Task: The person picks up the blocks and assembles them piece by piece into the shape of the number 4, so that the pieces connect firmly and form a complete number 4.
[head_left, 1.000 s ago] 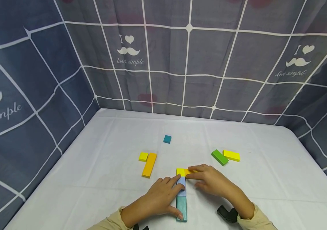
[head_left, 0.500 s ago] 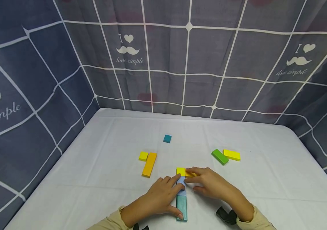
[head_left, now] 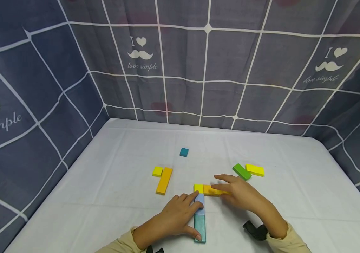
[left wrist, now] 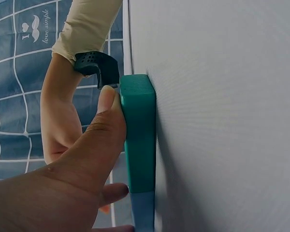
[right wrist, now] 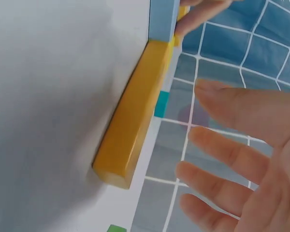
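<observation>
Orange Block Lies Crosswise at Far End of Block Row

The smooth orange rectangular block (right wrist: 133, 116) has its long axis left to right, its left end meeting the small yellow square block (head_left: 198, 188). Nearer, the light blue rectangular block (head_left: 200, 198) and teal rectangular block (head_left: 200, 225) point near to far, end to end. The left hand (head_left: 180, 215), fingers spread, rests on this row, thumb at the teal block. The right hand (head_left: 242, 194) hovers by the orange block, fingers apart, gripping nothing. The gridded grey-blue curtain (head_left: 183, 63) reads "I", a heart, "love simple".
</observation>
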A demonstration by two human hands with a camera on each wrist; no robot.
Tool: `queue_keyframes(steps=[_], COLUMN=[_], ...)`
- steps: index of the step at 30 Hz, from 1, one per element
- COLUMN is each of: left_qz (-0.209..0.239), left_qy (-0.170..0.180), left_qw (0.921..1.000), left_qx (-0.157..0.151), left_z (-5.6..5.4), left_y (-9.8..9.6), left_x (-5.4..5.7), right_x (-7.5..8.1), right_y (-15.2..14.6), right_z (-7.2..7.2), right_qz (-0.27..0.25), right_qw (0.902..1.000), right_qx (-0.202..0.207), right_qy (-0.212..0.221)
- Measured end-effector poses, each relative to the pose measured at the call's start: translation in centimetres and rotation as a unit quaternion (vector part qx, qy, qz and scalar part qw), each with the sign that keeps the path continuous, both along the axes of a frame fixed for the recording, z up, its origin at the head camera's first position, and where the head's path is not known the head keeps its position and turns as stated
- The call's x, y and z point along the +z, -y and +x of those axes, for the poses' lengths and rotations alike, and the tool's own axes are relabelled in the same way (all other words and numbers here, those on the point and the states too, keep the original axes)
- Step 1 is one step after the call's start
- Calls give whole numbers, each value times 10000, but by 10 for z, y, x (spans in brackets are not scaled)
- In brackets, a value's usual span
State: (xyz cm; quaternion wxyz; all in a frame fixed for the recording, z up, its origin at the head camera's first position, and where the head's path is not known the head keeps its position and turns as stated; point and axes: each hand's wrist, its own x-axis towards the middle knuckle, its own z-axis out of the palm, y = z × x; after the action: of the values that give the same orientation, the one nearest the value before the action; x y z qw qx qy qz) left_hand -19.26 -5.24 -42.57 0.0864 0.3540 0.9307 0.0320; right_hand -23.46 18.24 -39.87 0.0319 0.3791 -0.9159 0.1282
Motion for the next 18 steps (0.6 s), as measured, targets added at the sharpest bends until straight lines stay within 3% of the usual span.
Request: queue_keyframes(steps=[18], left_qz=[4], left_qy=[-79], left_qw=[10000], left_qx=[7], left_z=[2], left_y=[0], left_x=[3], right_x=[-2], right_y=[-16], right_z=[-11], right_qz=[-81], right_qw=[9989], right_qx=[-449], right_qy=[-41])
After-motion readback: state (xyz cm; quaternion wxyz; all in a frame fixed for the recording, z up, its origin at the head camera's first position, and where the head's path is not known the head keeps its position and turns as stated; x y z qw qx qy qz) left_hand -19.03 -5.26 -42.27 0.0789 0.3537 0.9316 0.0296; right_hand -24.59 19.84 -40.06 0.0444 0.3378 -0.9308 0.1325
